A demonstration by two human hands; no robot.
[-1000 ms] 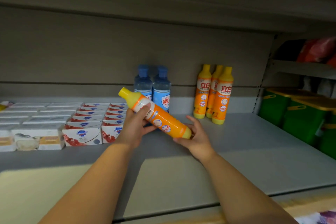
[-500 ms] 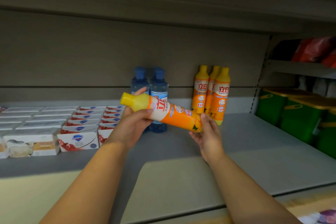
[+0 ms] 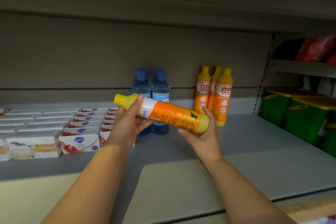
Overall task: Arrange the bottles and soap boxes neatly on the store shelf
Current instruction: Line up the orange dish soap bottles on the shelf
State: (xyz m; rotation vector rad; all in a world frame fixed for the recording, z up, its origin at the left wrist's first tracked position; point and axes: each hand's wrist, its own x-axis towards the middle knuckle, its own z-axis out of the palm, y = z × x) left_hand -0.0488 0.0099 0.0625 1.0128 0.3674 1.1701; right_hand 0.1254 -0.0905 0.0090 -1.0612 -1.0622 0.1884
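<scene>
An orange bottle (image 3: pixel 169 114) held nearly level in both hands above the shelf (image 3: pixel 254 152).

Its yellow cap points left and the base points right. The left hand (image 3: pixel 127 127) grips the neck end, thumb over the top and fingers curled underneath. The right hand (image 3: pixel 201 133) cups the base, its fingers curled partway round it. Behind it, two blue bottles (image 3: pixel 161 87) stand upright at the back of the shelf, with three matching orange bottles (image 3: pixel 223 96) standing close together to their right. Rows of soap boxes (image 3: pixel 80 141) lie to the left, and green bins (image 3: pixel 300 114) sit far right.
</scene>
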